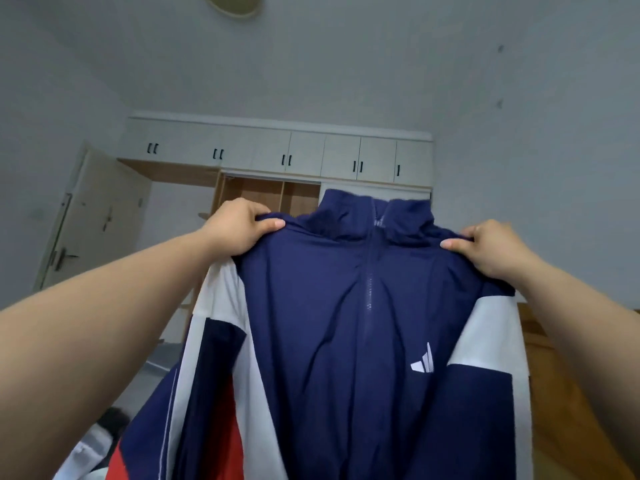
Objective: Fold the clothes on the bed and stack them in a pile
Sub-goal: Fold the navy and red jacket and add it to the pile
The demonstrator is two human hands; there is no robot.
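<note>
The left hand (235, 226) and right hand (491, 249) each pinch a shoulder of the navy track jacket (346, 323), holding it up, zipped front toward the camera; below-left, perhaps more clothes (93, 441).

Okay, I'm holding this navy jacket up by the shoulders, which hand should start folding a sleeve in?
Neither clearly: the left hand and right hand each pinch a shoulder of the jacket at similar height. I'd lean left, since the sleeve on that side hangs more fully in view.

One navy jacket (346, 341) is in view, gripped by two hands, the left hand (239, 226) and the right hand (491, 251). One wardrobe (277, 157) carries nine black handles, and one door (93, 220) stands beside it.
</note>
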